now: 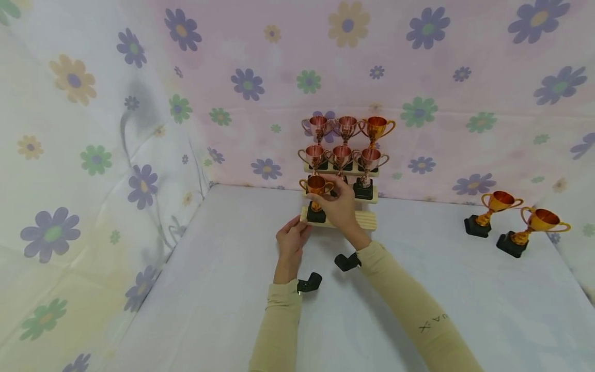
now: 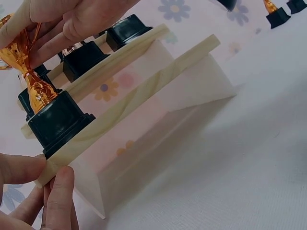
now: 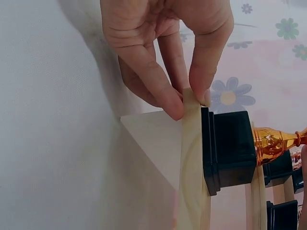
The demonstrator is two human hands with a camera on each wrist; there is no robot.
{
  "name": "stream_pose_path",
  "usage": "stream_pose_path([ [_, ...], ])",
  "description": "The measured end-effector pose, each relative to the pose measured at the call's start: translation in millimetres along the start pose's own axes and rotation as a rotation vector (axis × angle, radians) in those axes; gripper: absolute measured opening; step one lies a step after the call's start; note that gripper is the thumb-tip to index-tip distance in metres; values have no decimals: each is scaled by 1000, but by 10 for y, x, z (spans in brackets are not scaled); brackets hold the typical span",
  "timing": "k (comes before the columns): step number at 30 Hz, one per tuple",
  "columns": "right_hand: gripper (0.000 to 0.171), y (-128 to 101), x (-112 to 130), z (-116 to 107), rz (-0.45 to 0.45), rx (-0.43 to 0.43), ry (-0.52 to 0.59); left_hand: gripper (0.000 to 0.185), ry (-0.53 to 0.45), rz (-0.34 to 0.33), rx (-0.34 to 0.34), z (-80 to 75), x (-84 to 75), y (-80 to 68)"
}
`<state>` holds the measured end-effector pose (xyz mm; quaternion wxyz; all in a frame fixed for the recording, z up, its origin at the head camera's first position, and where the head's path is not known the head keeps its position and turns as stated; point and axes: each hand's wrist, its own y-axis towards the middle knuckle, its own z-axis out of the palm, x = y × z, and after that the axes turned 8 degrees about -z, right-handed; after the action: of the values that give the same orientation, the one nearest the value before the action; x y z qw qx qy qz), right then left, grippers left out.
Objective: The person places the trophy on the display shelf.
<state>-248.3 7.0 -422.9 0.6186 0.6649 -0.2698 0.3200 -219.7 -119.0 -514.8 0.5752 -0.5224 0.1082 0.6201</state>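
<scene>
A small gold trophy cup (image 1: 316,212) with a black base stands upright at the left end of the lowest step of a wooden tiered rack (image 1: 364,220). My right hand (image 1: 341,204) holds it by the cup, thumb and fingers at the right side. Below, my left hand (image 1: 290,239) pinches the left end of that same step board, as the left wrist view shows with thumb above and fingers (image 2: 60,196) beneath. On the middle step stand copper-coloured trophies (image 1: 365,181), partly hidden behind my right hand. Two copper-coloured trophies and a gold trophy (image 1: 377,128) line the top step.
Two gold trophies, one nearer the wall (image 1: 483,217) and one in front (image 1: 516,243), stand on the white tabletop (image 1: 223,289) at the far right. A flowered cloth (image 1: 260,124) hangs close behind the rack. White triangular supports (image 3: 156,139) carry the rack's boards.
</scene>
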Motion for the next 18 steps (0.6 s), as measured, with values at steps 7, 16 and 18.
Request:
stream_pose_path([
  [7,46,-27,13,43,1,-50,-11,35,5,6,5,-3,7,0],
  [16,47,-41,-16,53,29,-51,7,34,16,13,9,-9,10,-7],
  [18,49,-42,-26,47,47,-46,22,34,19,20,9,-3,7,-12],
])
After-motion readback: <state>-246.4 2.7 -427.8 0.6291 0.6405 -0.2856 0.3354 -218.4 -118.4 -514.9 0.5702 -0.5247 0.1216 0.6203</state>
